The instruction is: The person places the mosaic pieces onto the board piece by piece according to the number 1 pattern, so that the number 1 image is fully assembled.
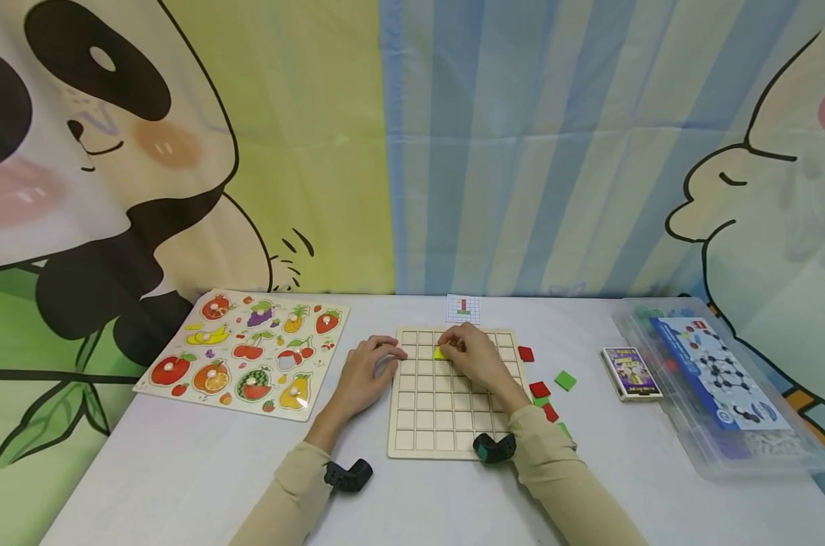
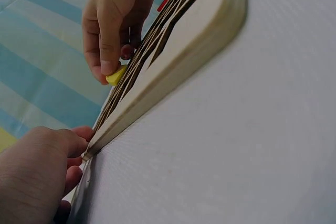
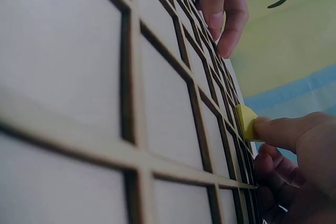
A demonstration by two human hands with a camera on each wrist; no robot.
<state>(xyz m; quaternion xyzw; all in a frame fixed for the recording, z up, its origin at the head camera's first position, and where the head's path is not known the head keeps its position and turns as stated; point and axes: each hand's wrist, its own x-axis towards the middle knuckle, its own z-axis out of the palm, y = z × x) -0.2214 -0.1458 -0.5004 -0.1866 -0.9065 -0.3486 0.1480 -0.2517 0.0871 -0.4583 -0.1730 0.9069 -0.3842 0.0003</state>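
Your right hand [image 1: 477, 356] pinches the small yellow square tile [image 2: 116, 75] between thumb and fingers, lowering it into a cell at twelve o'clock on the pale wooden grid board [image 1: 440, 425]; your left hand [image 1: 368, 371], fingers loosely curled, braces its nine o'clock edge, seemingly so it cannot slide on the table [image 1: 180, 470].

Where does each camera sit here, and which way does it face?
Head: above, facing forward and down at the grid board; both sleeved arms show.
Left wrist: low by the board's edge, facing the right hand.
Right wrist: low over the board, facing the left hand.
All three show the yellow tile.
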